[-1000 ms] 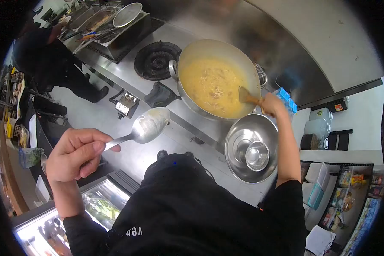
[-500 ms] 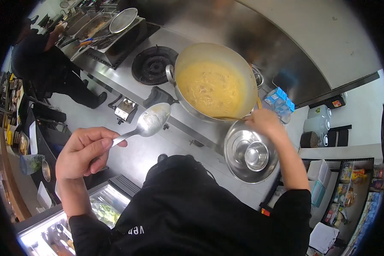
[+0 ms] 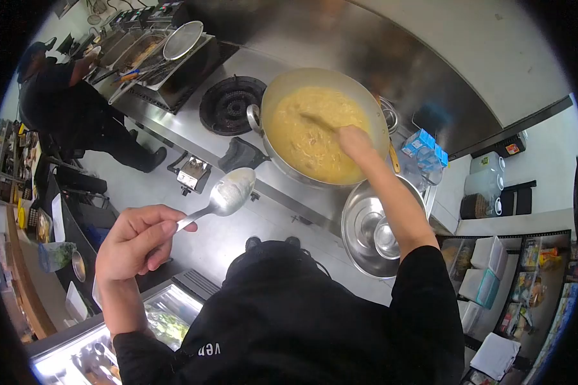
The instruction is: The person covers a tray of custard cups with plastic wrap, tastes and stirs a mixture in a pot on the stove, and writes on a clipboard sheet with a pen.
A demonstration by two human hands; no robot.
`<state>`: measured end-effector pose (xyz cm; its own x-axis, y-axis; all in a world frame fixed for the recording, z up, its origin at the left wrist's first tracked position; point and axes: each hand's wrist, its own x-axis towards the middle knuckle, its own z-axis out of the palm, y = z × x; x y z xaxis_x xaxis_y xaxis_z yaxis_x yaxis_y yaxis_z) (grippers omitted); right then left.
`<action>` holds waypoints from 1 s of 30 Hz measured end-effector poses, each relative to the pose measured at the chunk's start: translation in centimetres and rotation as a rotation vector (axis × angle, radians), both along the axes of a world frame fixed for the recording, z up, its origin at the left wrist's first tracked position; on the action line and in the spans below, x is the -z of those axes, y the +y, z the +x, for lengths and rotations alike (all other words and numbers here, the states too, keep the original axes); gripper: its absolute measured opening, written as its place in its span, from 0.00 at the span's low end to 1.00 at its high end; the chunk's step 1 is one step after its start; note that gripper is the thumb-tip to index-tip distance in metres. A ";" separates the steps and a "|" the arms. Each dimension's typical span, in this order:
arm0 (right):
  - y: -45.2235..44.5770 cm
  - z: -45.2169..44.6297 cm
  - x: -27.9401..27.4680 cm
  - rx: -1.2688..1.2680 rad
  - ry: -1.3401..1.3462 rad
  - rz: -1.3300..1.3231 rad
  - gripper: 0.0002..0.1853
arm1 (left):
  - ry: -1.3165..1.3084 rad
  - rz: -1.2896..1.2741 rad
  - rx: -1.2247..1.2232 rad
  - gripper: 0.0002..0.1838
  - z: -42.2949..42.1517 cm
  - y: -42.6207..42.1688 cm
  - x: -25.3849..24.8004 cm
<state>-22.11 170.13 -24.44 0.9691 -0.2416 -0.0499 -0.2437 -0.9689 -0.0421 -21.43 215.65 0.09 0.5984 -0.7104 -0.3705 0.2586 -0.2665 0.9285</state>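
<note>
My left hand (image 3: 137,242) is closed around the handle of a metal spoon (image 3: 230,194), which has a pale residue in its bowl. The spoon is held over the floor in front of the counter. A large metal pot (image 3: 277,80) on the stove contains a thick yellow, creamy mixture (image 3: 315,157) with shreds and lumps in it. Over the pot, my right hand (image 3: 354,141) grips a brown wooden-looking stirring tool (image 3: 318,122). Its far end dips into the mixture, so its exact shape is hidden.
Left of the pot is a black burner (image 3: 232,106). A wide steel bowl (image 3: 353,221) holding smaller bowls sits right, below blue cartons (image 3: 419,142). A yellow handle (image 3: 394,158) lies beside the pot. Another person (image 3: 64,106) stands by the fryers (image 3: 144,54) at far left.
My right hand has moved left from the pot's right rim to above the mixture, bringing the stirring tool into its middle. My left hand still holds the spoon, slightly lower.
</note>
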 end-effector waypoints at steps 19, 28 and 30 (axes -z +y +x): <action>4.7 -8.8 -5.8 0.087 0.098 -0.005 0.12 | -0.032 0.020 0.108 0.12 -0.9 -5.6 2.3; -1.4 -23.4 -10.2 0.599 -0.468 0.179 0.24 | -0.033 0.253 0.540 0.12 -6.4 -17.0 13.9; -3.0 -32.5 -3.8 0.851 -0.480 -0.159 0.25 | 0.002 0.254 0.573 0.12 -7.3 -19.1 16.6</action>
<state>-54.64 167.17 -20.67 0.3776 -0.8368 0.3964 -0.8527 -0.4811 -0.2035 -28.77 196.58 -16.51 0.1475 -0.8076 -0.5710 0.0109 -0.5760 0.8174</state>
